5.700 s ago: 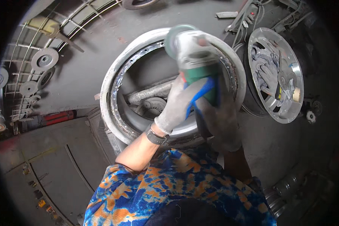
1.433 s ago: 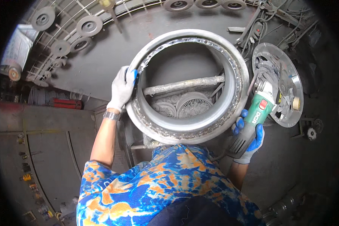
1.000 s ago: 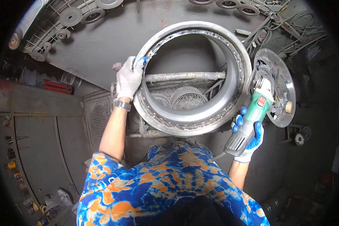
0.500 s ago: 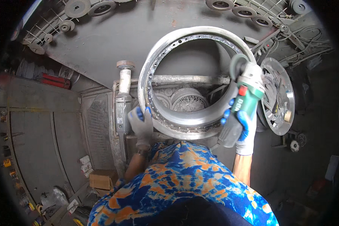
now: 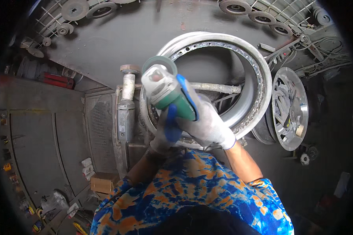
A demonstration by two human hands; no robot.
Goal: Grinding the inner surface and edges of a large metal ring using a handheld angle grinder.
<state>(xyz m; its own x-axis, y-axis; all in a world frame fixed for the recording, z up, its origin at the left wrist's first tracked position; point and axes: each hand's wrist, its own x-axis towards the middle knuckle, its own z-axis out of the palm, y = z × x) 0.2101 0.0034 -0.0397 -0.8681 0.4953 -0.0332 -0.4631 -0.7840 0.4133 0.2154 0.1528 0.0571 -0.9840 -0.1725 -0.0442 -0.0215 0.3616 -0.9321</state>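
A green and grey angle grinder [image 5: 166,92] with a pale disc is held up over the left part of a large metal wheel rim [image 5: 255,105]. My right hand [image 5: 208,121], in a white and blue glove, wraps round the grinder's body from the right. From below left, my left hand [image 5: 166,135], gloved alike, closes on the lower end of its body. The grinder hides part of the rim's left side. Small holes run along the rim's inner flange. How far the disc stands from the metal is hard to tell.
Left of the rim stands an upright grey power tool [image 5: 126,113] with a round head. On the right, a metal dish [image 5: 302,105] holds loose parts. Abrasive discs [image 5: 235,6] hang along a wire rack at the back. Cables [image 5: 321,43] tangle at the far right.
My right hand has swung the grinder from the rim's right side to its left. My left hand has gone from the rim to the grinder. The rim has shifted and tilted somewhat.
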